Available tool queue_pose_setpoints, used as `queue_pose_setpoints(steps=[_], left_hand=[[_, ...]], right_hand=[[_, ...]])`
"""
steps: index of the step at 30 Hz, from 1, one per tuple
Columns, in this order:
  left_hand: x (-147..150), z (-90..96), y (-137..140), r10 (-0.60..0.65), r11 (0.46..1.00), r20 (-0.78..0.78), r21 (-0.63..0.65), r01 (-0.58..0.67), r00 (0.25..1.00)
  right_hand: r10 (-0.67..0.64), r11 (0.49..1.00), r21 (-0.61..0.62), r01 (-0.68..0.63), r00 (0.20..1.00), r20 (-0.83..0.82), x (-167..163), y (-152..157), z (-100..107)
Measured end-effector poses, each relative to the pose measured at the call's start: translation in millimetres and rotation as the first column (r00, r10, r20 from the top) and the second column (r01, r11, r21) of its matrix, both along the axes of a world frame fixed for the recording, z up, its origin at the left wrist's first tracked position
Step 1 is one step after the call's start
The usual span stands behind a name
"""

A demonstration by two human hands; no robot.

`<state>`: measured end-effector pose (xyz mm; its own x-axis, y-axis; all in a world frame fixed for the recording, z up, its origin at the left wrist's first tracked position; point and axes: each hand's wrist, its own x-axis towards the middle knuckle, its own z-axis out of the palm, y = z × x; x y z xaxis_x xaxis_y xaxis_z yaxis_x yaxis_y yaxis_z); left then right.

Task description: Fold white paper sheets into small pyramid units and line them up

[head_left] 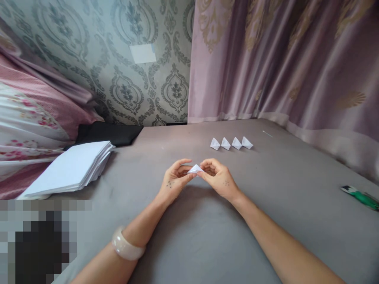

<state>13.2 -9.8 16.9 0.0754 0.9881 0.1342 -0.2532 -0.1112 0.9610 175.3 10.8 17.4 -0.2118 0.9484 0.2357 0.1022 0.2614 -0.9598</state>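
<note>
Folded white paper piece (196,169) just below frame centre, pinched between thumbs and fingers of left hand (174,179) and right hand (220,179). Grey surface (201,240) beneath; damask wallpaper (100,43) upper left, mauve curtain (266,59) upper right.

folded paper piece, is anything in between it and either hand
Nothing visible: the left hand and right hand both touch the folded paper piece directly. Four paper shapes sit farther off, beyond the hands.
</note>
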Motion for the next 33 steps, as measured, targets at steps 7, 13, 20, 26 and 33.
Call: queue_pose_setpoints(steps=[7, 13, 20, 26, 33], left_hand=[[2.2, -3.3, -0.2, 0.043, 0.999, -0.073, 0.009, -0.042, 0.996], [-0.1, 2.1, -2.3, -0.083, 0.988, -0.093, -0.138, 0.069, 0.992], [-4.8, -1.0, 0.6, -0.1, 0.966, -0.205, -0.256, 0.045, 0.974], [-2.9, -5.7, 2.0, -0.06, 0.961, -0.228, -0.276, -0.006, 0.972], [-1.0, -11.0, 5.7, -0.056, 0.96, -0.282, -0.278, -0.026, 0.958]], right_hand=[[0.073, 0.995, 0.06, -0.077, 0.995, 0.061, -1.2, -3.7, 6.3], [0.067, 0.995, -0.086, -0.059, 0.993, 0.098, 2.0, -4.7, 12.0], [0.171, 0.918, -0.364, -0.156, 0.985, 0.011, 9.3, -3.4, 8.3], [0.168, 0.89, -0.43, -0.154, 0.986, -0.007, 7.1, -3.0, 6.9], [0.147, 0.879, -0.459, -0.129, 0.989, 0.005, 6.6, -0.1, 4.8]])
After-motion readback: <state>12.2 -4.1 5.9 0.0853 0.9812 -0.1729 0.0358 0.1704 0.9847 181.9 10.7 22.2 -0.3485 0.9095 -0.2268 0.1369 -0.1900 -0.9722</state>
